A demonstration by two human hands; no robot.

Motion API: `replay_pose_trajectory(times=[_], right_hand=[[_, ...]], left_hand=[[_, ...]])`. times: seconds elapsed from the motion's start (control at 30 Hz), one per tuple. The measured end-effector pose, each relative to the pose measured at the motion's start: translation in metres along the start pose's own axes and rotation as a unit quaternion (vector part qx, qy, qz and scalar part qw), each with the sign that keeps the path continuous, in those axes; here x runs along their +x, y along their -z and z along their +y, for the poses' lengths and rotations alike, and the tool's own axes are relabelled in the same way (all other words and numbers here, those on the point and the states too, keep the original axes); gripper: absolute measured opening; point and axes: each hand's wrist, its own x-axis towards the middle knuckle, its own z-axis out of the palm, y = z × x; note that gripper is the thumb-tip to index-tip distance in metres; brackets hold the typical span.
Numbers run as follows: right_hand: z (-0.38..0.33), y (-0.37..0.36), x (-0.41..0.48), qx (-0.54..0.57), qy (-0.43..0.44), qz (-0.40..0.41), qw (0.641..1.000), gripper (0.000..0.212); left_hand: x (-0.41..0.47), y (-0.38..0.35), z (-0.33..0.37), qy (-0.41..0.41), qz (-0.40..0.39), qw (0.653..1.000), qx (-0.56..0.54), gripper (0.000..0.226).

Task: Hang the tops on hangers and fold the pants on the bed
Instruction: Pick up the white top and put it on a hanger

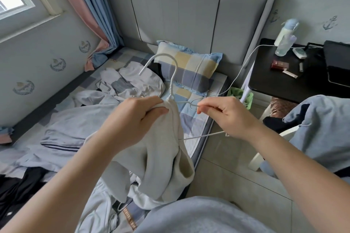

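A cream top [161,159] hangs in the air over the bed's right edge, partly threaded onto a white wire hanger [171,79] whose hook points up. My left hand [136,117] grips the top's fabric at the hanger's neck. My right hand [225,113] pinches the hanger's bare right arm, which sticks out of the top. Light grey pants with a dark stripe [62,138] lie spread on the bed at the left. More pale clothes [132,83] are heaped near the pillow.
A checked pillow [189,66] leans on the grey headboard. A black bedside table [295,73] at the right holds a bottle [284,38] and small items. A white cable [244,66] runs from it toward the bed. Clothes hang over a chair [322,125] at the right.
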Motion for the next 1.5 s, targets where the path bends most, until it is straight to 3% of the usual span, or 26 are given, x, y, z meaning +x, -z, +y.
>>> replay_pose_trajectory(times=[0.13, 0.2, 0.27, 0.3, 0.37, 0.43, 0.63, 0.7, 0.83, 1.0, 1.07, 1.17, 1.4, 1.5], right_hand=[[0.001, 0.000, 0.002, -0.027, 0.017, -0.011, 0.999, 0.017], [0.002, -0.012, -0.005, -0.118, 0.059, 0.106, 0.986, 0.025], [-0.002, -0.034, -0.018, -0.101, 0.096, 0.197, 0.970, 0.023], [-0.004, -0.048, -0.024, -0.058, 0.099, 0.180, 0.977, 0.021], [-0.004, -0.077, -0.031, 0.019, 0.030, 0.061, 0.997, 0.024], [0.004, -0.103, -0.029, 0.019, -0.044, -0.034, 0.998, 0.037], [0.041, -0.136, -0.004, -0.141, -0.110, -0.094, 0.979, 0.037], [0.055, -0.133, -0.006, -0.172, -0.121, -0.081, 0.974, 0.036], [0.082, -0.111, -0.015, -0.192, -0.042, -0.004, 0.981, 0.030], [0.105, -0.083, -0.017, -0.278, 0.001, -0.007, 0.961, 0.037], [0.112, -0.073, -0.015, -0.339, -0.008, -0.053, 0.939, 0.019], [0.120, -0.059, -0.010, -0.364, -0.049, -0.112, 0.923, 0.019], [0.092, -0.012, 0.008, -0.270, -0.041, -0.088, 0.958, 0.015], [0.055, -0.002, 0.016, -0.188, 0.019, -0.031, 0.981, 0.013]], left_hand=[[-0.003, -0.006, -0.004, 0.028, 0.006, 0.999, -0.020, 0.031], [-0.006, -0.011, -0.008, 0.075, 0.046, 0.996, -0.034, 0.028], [-0.009, -0.015, -0.010, 0.121, 0.105, 0.985, -0.066, 0.030], [-0.010, -0.017, -0.008, 0.138, 0.130, 0.978, -0.083, 0.031], [-0.009, -0.020, -0.003, 0.159, 0.161, 0.967, -0.114, 0.037], [-0.007, -0.022, 0.004, 0.166, 0.179, 0.958, -0.148, 0.042], [-0.008, -0.018, 0.011, 0.151, 0.211, 0.944, -0.204, 0.038], [-0.010, -0.012, 0.004, 0.155, 0.213, 0.942, -0.210, 0.039], [-0.017, -0.001, -0.018, 0.163, 0.203, 0.945, -0.198, 0.038], [-0.025, 0.009, -0.039, 0.177, 0.179, 0.953, -0.172, 0.022], [-0.027, 0.011, -0.046, 0.176, 0.144, 0.960, -0.162, 0.029], [-0.032, 0.013, -0.050, 0.172, 0.108, 0.968, -0.149, 0.021], [-0.043, 0.016, -0.059, 0.156, -0.013, 0.980, -0.126, 0.037], [-0.040, 0.006, -0.059, 0.193, -0.033, 0.976, -0.100, 0.035]])
